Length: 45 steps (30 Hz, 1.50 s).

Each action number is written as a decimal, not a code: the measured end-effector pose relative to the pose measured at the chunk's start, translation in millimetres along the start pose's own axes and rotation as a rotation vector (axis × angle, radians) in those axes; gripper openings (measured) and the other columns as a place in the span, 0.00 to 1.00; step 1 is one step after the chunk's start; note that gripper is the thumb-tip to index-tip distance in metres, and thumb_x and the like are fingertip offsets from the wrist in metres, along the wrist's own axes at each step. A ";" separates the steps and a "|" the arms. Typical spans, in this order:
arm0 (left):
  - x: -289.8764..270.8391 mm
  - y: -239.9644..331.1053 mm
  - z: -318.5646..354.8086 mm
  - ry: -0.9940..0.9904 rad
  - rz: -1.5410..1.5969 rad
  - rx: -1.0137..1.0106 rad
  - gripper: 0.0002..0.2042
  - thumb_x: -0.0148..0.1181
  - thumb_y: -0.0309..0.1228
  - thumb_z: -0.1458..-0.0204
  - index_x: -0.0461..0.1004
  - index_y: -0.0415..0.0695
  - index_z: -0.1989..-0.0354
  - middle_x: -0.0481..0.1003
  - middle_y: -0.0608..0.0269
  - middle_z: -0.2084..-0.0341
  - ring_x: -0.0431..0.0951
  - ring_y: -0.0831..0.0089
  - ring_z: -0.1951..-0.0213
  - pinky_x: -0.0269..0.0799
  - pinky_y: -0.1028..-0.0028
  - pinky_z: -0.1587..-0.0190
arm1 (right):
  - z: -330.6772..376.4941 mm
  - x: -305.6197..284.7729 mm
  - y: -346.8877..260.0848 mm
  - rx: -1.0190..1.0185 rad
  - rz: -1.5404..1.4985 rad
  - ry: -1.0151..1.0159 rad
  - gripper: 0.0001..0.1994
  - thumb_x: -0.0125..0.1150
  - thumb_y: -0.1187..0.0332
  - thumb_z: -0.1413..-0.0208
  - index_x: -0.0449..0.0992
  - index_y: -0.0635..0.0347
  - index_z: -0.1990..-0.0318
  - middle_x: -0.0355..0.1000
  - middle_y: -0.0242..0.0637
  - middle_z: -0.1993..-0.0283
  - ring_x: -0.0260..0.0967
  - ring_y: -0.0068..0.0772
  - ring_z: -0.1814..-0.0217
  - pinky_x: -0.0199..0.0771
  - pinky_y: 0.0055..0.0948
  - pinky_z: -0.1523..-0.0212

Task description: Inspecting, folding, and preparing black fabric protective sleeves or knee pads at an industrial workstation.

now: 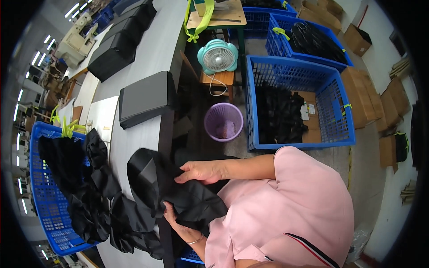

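- Head view, centre: black fabric piece (178, 192) draped over the near edge of the grey tabletop (134, 134), partly hanging toward the lap of the pink shirt (290, 210).
- Right hand (199, 172) laid on top of the piece at about 1 o'clock of it, fingers curled and pinching the upper fold; shut on the cloth, not spread flat.
- Left hand (176, 221) under the piece's lower edge at about 6 o'clock, palm up, fingers wrapped up around the cloth; thumb hidden beneath the fabric.
- Judged step: a single piece held between both hands at the tabletop edge, being opened out or turned over, seemingly mid-handling and not yet laid down.
- Judged need for the next move: a firm pinch kept on both edges, the slack pulled out so the limp cloth does not slide off the edge, and room found on the tabletop.
- At 9 o'clock of the hands: loose black pieces (103, 196) spilling from a blue basket (44, 205) onto the tabletop, touching the held piece's left side.
- At 11 o'clock, well apart: flat dark stack (145, 98); further stacks (114, 51) beyond it along the tabletop.
- At 1 o'clock, on the floor: lilac wastebasket (223, 121), teal fan (217, 56) on a small wooden stool (219, 79).
- At 2 o'clock: large blue crate (335, 94) holding more black cloth; cardboard boxes (371, 102) just beside it.
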<state>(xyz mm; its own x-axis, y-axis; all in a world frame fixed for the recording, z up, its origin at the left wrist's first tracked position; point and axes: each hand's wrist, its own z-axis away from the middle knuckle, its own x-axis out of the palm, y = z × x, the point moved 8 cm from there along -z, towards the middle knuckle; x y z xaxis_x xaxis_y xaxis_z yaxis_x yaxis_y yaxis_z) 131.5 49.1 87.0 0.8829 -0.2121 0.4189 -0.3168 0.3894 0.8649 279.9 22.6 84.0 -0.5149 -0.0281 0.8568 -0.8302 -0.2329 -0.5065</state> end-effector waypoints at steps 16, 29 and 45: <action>12.2 -94.1 -8.2 -0.304 0.374 -0.420 0.20 0.52 0.38 0.34 0.70 0.38 0.41 0.74 0.55 0.44 0.74 0.65 0.43 0.66 0.64 0.37 | 106.2 -122.4 25.5 0.041 0.080 0.489 0.16 0.71 0.71 0.48 0.78 0.65 0.53 0.79 0.34 0.55 0.76 0.26 0.55 0.76 0.26 0.54; -17.6 -85.2 6.9 -0.164 -0.148 -0.286 0.22 0.56 0.39 0.36 0.69 0.36 0.39 0.73 0.53 0.43 0.75 0.65 0.43 0.73 0.68 0.45 | 387.0 -363.2 -36.0 -0.277 0.346 1.453 0.42 0.73 0.61 0.49 0.58 0.66 0.31 0.55 0.20 0.79 0.54 0.13 0.81 0.55 0.21 0.82; -147.2 84.7 3.9 0.875 -1.320 0.793 0.31 0.49 0.10 0.62 0.73 0.44 0.44 0.68 0.55 0.39 0.60 0.51 0.34 0.54 0.58 0.33 | -14.9 -73.4 -11.8 -0.508 1.546 0.391 0.07 0.59 0.75 0.41 0.79 0.62 0.57 0.78 0.44 0.58 0.78 0.39 0.59 0.77 0.31 0.57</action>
<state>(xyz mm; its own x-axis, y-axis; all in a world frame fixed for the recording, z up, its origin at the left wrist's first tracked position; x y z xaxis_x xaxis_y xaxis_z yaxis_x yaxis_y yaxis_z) -26.7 109.7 99.7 0.4905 0.6024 -0.6297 0.8501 -0.1722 0.4976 324.3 42.0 25.7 -0.8132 0.3304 -0.4792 0.5351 0.1003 -0.8388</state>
